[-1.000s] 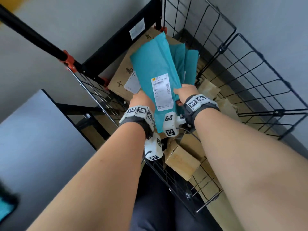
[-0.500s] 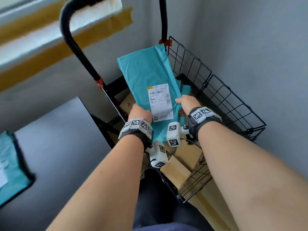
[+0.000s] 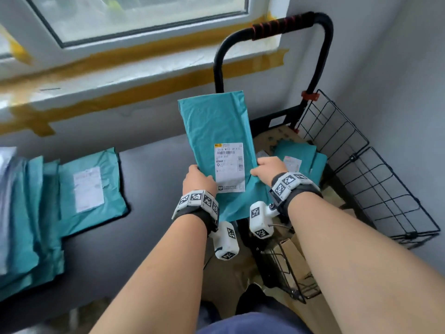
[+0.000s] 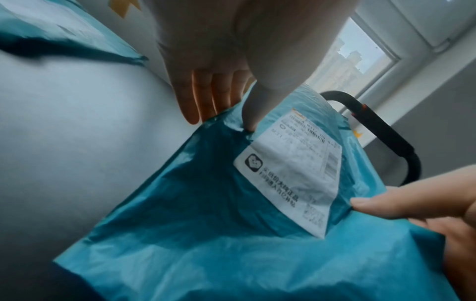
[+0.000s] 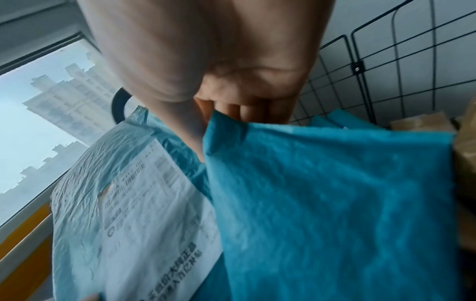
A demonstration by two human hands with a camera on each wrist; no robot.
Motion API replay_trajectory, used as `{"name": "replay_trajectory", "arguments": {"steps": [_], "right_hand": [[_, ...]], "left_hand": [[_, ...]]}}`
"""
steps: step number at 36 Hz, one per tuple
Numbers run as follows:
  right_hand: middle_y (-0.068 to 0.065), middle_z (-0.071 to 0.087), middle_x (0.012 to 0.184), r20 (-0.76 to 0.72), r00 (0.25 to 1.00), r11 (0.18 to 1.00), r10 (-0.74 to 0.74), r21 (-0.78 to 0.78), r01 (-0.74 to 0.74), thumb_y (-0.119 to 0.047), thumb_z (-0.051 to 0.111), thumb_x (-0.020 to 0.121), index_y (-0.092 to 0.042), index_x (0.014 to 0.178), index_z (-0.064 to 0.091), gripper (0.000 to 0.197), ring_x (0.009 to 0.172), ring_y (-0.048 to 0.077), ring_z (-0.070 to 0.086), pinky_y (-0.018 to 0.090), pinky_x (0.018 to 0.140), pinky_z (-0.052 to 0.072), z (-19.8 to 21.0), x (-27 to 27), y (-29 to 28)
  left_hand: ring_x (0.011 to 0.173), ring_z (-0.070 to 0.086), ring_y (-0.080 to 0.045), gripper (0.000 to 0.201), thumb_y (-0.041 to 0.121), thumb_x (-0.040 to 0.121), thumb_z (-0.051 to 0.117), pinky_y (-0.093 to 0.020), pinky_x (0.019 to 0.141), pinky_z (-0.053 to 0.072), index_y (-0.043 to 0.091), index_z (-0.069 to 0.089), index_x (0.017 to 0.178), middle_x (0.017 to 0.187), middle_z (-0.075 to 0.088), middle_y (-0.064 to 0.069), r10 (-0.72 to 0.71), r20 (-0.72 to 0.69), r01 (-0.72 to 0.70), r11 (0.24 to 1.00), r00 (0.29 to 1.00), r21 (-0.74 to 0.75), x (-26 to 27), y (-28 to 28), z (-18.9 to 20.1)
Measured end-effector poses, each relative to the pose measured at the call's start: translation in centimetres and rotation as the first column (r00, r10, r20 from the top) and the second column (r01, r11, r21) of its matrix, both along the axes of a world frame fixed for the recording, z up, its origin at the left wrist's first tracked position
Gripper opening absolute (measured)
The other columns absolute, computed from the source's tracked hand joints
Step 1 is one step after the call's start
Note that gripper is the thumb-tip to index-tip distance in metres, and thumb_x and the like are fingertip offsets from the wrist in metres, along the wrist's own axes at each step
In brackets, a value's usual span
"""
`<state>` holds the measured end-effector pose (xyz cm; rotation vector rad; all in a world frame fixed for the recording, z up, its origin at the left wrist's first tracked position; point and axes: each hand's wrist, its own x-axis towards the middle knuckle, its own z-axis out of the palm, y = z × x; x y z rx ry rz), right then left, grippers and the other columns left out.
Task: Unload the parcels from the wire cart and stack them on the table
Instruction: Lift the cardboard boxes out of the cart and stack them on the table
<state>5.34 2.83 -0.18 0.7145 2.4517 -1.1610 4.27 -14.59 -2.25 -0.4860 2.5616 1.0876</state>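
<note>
A teal plastic parcel with a white shipping label hangs upright in the air between the table and the cart. My left hand pinches its left edge, thumb on the front and fingers behind, as the left wrist view shows on the parcel. My right hand grips the right edge, and the parcel folds over there. The black wire cart stands at the right with more teal parcels and cardboard boxes inside. The dark table lies to the left.
Several teal parcels lie overlapping on the table's left part, with a pale stack at the far left. The cart's black handle rises behind the held parcel. A window sill with yellow tape runs along the back wall.
Both hands have lifted the teal parcel up out of the cart and carried it leftward towards the table. The view has swung up and left, bringing the table's parcels into sight.
</note>
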Motion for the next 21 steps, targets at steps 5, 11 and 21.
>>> {"name": "replay_trajectory", "arguments": {"steps": [5,11,21], "right_hand": [[0.007,0.073,0.087,0.0,0.994,0.994,0.105,-0.041,-0.105,-0.007,0.061,0.083,-0.007,0.088,0.074,0.013,0.081,0.027,0.068,0.033,0.074,0.056,-0.4,-1.3,-8.7],[0.008,0.073,0.093,0.02,0.973,0.972,0.229,-0.057,-0.228,-0.007,0.062,0.086,-0.008,0.095,0.074,0.016,0.088,0.027,0.069,0.031,0.075,0.054,-1.3,-2.2,-18.8],[0.01,0.066,0.082,0.07,0.912,0.915,0.404,-0.008,-0.404,-0.007,0.059,0.084,-0.003,0.084,0.07,0.012,0.07,0.022,0.054,0.022,0.051,0.036,-3.6,-4.1,-31.4]], "left_hand": [[0.105,0.058,-0.032,0.035,0.016,0.09,0.05,-0.034,0.077,0.044,0.013,0.042,0.125,0.12,0.059,-0.01,0.09,0.003,-0.09,0.995,0.996,-0.051,0.5,-8.9,0.0],[0.112,0.055,-0.032,0.041,0.015,0.094,0.05,-0.036,0.083,0.042,0.012,0.037,0.133,0.124,0.057,-0.014,0.181,0.031,-0.174,0.972,0.983,-0.157,0.9,-18.7,-0.7],[0.114,0.054,-0.033,0.041,0.01,0.092,0.052,-0.038,0.086,0.043,0.009,0.038,0.13,0.125,0.055,-0.015,0.235,0.071,-0.204,0.931,0.969,-0.302,0.0,-30.7,-1.8]]}}
